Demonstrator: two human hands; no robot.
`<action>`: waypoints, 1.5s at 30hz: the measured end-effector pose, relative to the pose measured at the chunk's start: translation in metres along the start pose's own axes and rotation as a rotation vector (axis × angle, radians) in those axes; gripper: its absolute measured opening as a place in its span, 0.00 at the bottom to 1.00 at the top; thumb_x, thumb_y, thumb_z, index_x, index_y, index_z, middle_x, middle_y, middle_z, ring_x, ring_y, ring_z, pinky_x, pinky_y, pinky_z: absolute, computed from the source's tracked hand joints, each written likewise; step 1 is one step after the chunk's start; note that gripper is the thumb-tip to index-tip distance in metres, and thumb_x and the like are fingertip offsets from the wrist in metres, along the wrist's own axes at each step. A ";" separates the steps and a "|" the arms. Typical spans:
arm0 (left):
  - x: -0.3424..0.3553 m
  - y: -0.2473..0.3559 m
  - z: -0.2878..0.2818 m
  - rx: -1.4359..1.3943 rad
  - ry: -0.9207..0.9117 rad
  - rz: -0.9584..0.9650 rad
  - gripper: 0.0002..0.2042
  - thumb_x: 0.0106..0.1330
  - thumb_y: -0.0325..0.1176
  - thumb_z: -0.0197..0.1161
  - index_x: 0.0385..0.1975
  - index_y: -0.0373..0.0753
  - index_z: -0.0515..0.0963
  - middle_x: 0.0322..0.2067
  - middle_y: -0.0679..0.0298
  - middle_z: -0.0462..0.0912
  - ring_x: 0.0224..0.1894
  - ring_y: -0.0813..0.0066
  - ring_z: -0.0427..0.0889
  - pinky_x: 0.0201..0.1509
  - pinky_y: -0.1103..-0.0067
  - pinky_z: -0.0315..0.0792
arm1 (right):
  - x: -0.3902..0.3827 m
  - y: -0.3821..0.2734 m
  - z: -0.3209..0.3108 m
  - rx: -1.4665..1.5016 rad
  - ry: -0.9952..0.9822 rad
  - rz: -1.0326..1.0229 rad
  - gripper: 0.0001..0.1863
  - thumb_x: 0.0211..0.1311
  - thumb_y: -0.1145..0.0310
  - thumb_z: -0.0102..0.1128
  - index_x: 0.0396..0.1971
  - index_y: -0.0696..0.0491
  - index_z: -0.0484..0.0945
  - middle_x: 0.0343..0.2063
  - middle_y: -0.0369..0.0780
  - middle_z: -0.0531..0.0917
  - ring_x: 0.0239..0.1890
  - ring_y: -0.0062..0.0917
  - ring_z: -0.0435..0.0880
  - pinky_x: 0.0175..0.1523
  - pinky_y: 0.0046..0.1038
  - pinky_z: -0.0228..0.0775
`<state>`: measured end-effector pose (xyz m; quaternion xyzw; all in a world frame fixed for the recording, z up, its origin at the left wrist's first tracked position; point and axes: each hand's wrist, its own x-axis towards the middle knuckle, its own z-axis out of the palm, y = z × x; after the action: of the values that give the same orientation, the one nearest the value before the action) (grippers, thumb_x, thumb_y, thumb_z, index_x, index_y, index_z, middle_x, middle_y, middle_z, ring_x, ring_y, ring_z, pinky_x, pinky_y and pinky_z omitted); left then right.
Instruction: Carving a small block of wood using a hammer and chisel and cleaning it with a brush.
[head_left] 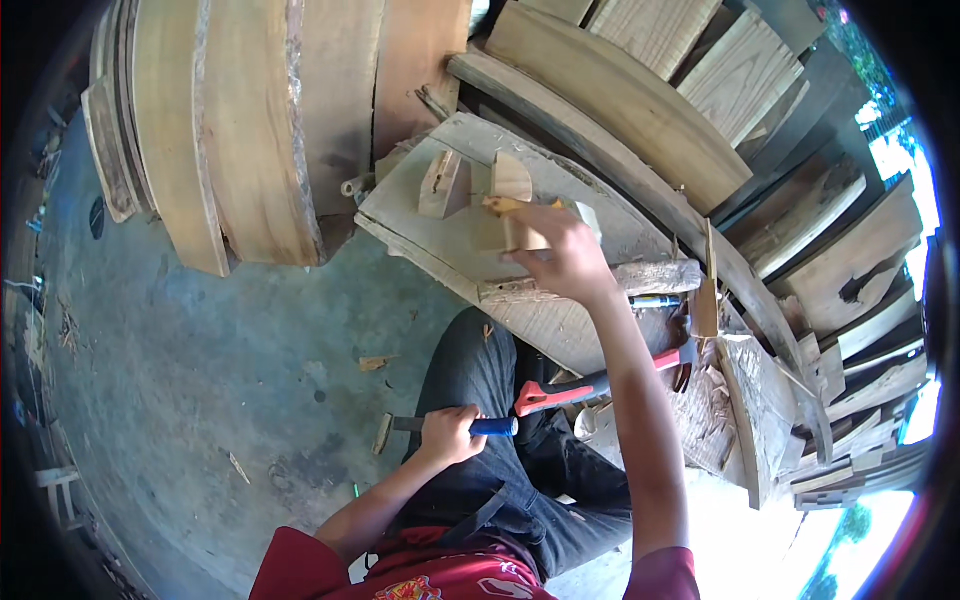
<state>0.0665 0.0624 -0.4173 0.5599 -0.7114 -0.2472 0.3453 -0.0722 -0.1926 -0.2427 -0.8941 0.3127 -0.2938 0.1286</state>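
My left hand [452, 436] is wrapped round a tool with a blue handle [494, 427], a grey shaft and a flat, wide head, held level over my thigh. My right hand [562, 250] reaches over a pale wooden board [420, 225], its fingers closed about a small light wooden block [527, 238]; the palm side is hidden. Two more cut blocks stand close by: one with a dark crack [445, 185] and one with a rounded top [511, 177]. Beside my right forearm lies a claw hammer [560, 393] with a red and black handle, its head on the wood.
A rough wooden strip [590, 280] lies along the board's near edge, by a blue pen-like item [655, 301]. Large curved planks [250, 130] lean at the left, with more planks [620, 100] stacked behind and at right. Wood scraps [376, 363] lie on the concrete floor [300, 340].
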 end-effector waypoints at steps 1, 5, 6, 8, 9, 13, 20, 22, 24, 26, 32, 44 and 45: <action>-0.001 -0.001 0.000 -0.003 -0.002 0.006 0.07 0.50 0.35 0.63 0.22 0.42 0.72 0.17 0.61 0.78 0.20 0.59 0.80 0.24 0.65 0.73 | -0.002 -0.010 -0.008 0.078 0.058 0.122 0.22 0.44 0.69 0.72 0.42 0.58 0.77 0.38 0.45 0.83 0.42 0.40 0.83 0.49 0.34 0.74; 0.001 0.000 0.001 0.007 -0.038 0.009 0.07 0.48 0.34 0.64 0.22 0.43 0.73 0.19 0.62 0.79 0.21 0.60 0.81 0.24 0.66 0.74 | -0.022 -0.035 -0.042 0.665 0.480 0.245 0.22 0.51 0.76 0.71 0.46 0.61 0.72 0.40 0.44 0.83 0.40 0.24 0.82 0.49 0.25 0.74; 0.002 0.001 0.001 -0.004 -0.002 0.009 0.08 0.50 0.35 0.64 0.20 0.43 0.72 0.16 0.61 0.77 0.19 0.58 0.80 0.23 0.65 0.72 | -0.029 -0.043 -0.053 0.723 0.519 0.333 0.24 0.51 0.79 0.69 0.48 0.60 0.69 0.40 0.42 0.82 0.42 0.24 0.81 0.48 0.24 0.74; 0.004 0.003 0.002 -0.016 0.027 0.016 0.09 0.53 0.36 0.63 0.18 0.43 0.70 0.14 0.59 0.76 0.17 0.56 0.78 0.21 0.64 0.70 | -0.048 -0.046 -0.067 0.781 0.664 0.354 0.23 0.53 0.78 0.67 0.49 0.59 0.69 0.40 0.41 0.81 0.42 0.23 0.80 0.48 0.24 0.74; 0.004 0.004 0.001 -0.020 0.029 0.012 0.09 0.53 0.36 0.63 0.18 0.43 0.70 0.14 0.59 0.75 0.17 0.56 0.78 0.21 0.63 0.70 | -0.061 -0.045 -0.071 0.812 0.735 0.413 0.24 0.55 0.75 0.67 0.51 0.58 0.69 0.40 0.41 0.81 0.42 0.23 0.80 0.47 0.25 0.74; 0.004 0.003 0.005 -0.001 0.011 0.007 0.09 0.52 0.35 0.64 0.17 0.43 0.69 0.13 0.58 0.75 0.17 0.55 0.78 0.21 0.63 0.69 | -0.103 -0.045 -0.088 0.973 0.924 0.699 0.30 0.55 0.73 0.62 0.60 0.55 0.67 0.42 0.42 0.79 0.43 0.24 0.80 0.45 0.24 0.75; 0.004 0.003 0.003 0.042 0.016 0.025 0.07 0.49 0.33 0.63 0.19 0.43 0.71 0.15 0.59 0.76 0.18 0.55 0.79 0.21 0.64 0.71 | -0.199 -0.032 -0.080 0.842 1.130 0.638 0.24 0.39 0.86 0.58 0.43 0.58 0.76 0.45 0.42 0.75 0.50 0.29 0.75 0.56 0.30 0.71; 0.003 0.004 0.003 0.052 0.011 0.022 0.07 0.50 0.34 0.62 0.19 0.42 0.70 0.15 0.59 0.76 0.18 0.55 0.79 0.21 0.64 0.71 | -0.249 -0.024 -0.076 0.598 1.215 0.683 0.23 0.43 0.89 0.61 0.44 0.57 0.75 0.47 0.42 0.75 0.50 0.31 0.76 0.53 0.29 0.74; 0.003 0.004 0.006 0.048 -0.011 0.008 0.07 0.50 0.34 0.62 0.19 0.42 0.70 0.14 0.59 0.76 0.18 0.55 0.78 0.21 0.64 0.71 | -0.272 -0.030 -0.077 0.326 1.447 0.633 0.24 0.46 0.87 0.65 0.46 0.57 0.76 0.45 0.41 0.78 0.46 0.27 0.77 0.50 0.26 0.74; 0.004 0.004 0.005 0.053 -0.015 0.002 0.07 0.49 0.34 0.63 0.19 0.42 0.70 0.14 0.59 0.76 0.18 0.55 0.78 0.21 0.64 0.71 | -0.325 -0.022 -0.072 -0.250 1.320 0.913 0.22 0.48 0.82 0.68 0.47 0.56 0.77 0.44 0.39 0.79 0.43 0.24 0.77 0.48 0.23 0.72; 0.002 -0.001 0.002 0.021 -0.030 0.013 0.07 0.49 0.35 0.63 0.20 0.42 0.72 0.14 0.58 0.76 0.18 0.54 0.78 0.21 0.64 0.70 | -0.362 -0.030 -0.062 -0.435 1.044 1.038 0.24 0.56 0.69 0.68 0.52 0.56 0.74 0.49 0.43 0.78 0.52 0.31 0.75 0.57 0.33 0.65; 0.228 -0.019 -0.161 -0.345 0.599 -0.268 0.16 0.59 0.44 0.70 0.32 0.35 0.83 0.19 0.73 0.75 0.23 0.84 0.72 0.28 0.82 0.64 | -0.406 -0.130 0.035 -0.039 0.845 1.047 0.05 0.54 0.81 0.59 0.29 0.56 0.75 0.26 0.33 0.76 0.25 0.16 0.70 0.35 0.19 0.64; 0.244 -0.026 -0.170 -0.380 0.529 -0.322 0.17 0.57 0.45 0.72 0.33 0.36 0.84 0.18 0.73 0.75 0.20 0.85 0.71 0.24 0.83 0.63 | -0.407 -0.135 0.043 0.017 0.793 1.046 0.04 0.54 0.81 0.59 0.27 0.57 0.76 0.25 0.34 0.76 0.25 0.16 0.71 0.34 0.18 0.64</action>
<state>0.1805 -0.1745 -0.2754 0.6353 -0.4412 -0.2729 0.5721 -0.2382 0.1718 -0.4021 -0.4467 0.7276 -0.5023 0.1367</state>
